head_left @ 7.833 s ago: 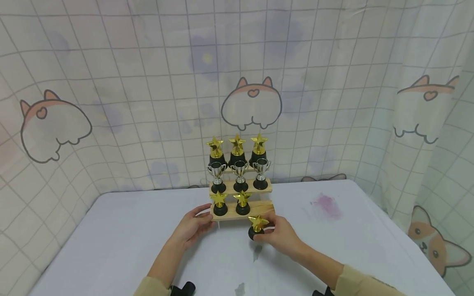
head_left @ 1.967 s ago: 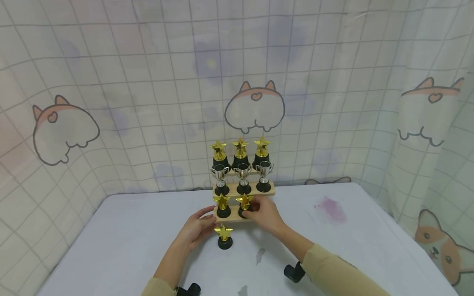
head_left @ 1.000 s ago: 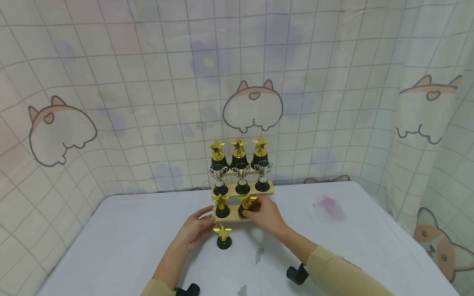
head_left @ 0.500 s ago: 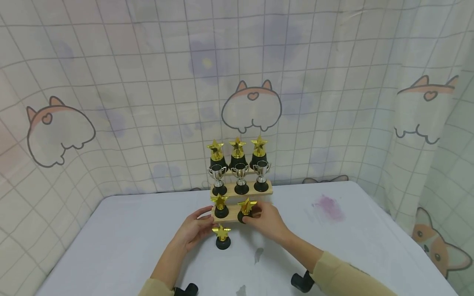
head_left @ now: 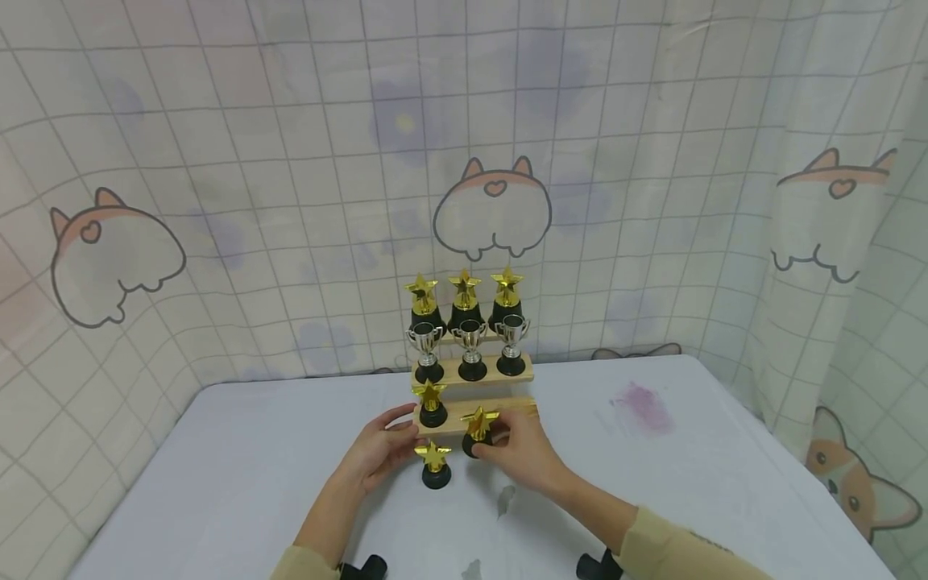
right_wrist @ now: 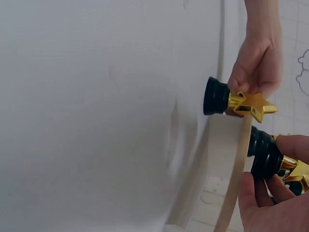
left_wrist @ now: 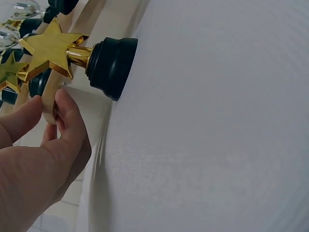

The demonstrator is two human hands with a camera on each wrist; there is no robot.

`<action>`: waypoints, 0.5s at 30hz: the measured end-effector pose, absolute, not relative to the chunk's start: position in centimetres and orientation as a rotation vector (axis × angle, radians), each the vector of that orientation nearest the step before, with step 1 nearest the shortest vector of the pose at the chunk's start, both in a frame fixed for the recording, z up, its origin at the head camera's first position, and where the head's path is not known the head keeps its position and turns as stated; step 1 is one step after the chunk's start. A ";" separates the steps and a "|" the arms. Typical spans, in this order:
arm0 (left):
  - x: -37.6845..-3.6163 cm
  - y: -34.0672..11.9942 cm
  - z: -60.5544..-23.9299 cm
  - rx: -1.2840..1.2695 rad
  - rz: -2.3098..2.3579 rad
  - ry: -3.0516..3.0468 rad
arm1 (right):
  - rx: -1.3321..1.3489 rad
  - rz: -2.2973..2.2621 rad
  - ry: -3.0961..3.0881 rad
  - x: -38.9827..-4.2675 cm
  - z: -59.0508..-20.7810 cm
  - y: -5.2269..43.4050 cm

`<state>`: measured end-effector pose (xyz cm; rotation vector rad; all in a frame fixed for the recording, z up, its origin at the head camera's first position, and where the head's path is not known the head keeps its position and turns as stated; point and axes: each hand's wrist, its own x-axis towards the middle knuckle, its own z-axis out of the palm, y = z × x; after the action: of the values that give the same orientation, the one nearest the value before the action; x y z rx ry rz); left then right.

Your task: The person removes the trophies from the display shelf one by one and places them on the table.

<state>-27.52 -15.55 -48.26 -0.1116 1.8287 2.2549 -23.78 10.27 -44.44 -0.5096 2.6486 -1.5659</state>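
Note:
A wooden three-tier display stand point(head_left: 451, 419) bears small trophies. My left hand point(head_left: 377, 451) grips the left end of its bottom board, thumb and fingers pinching the wood point(left_wrist: 49, 99) in the left wrist view. In my right hand point(head_left: 525, 451) is a gold star trophy point(head_left: 479, 425), pinched by its black base just in front of the bottom board. A second star trophy point(head_left: 435, 469) stands upright on the table before the board's left end. Another star trophy point(head_left: 432, 409) remains at the left of the bottom tier.
Silver cup trophies point(head_left: 471, 346) line the middle tier, and taller star trophies point(head_left: 465, 300) the top one. The white-covered table point(head_left: 239, 475) meets a grid-patterned curtain point(head_left: 304, 201) behind the stand. Black wrist devices point(head_left: 365, 569) sit at both sleeves.
The star trophy my right hand held earliest now stands on the table at front left. My right hand has since drawn the neighbouring trophy off the bottom tier toward me. The left hand stays put.

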 end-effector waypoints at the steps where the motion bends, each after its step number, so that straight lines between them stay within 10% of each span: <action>1: -27.5 -15.6 -48.3 -0.109 2.256 1.827 | -0.513 -1.562 2.652 -23.7 -44.5 10.3; 15: -27.6 -15.6 -48.2 -0.117 2.257 1.813 | -0.566 -1.554 2.602 -22.9 -45.8 10.4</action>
<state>-27.61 -15.60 -48.19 -0.1172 1.8130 2.2568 -22.89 10.40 -45.75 -0.5658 2.6016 -1.5545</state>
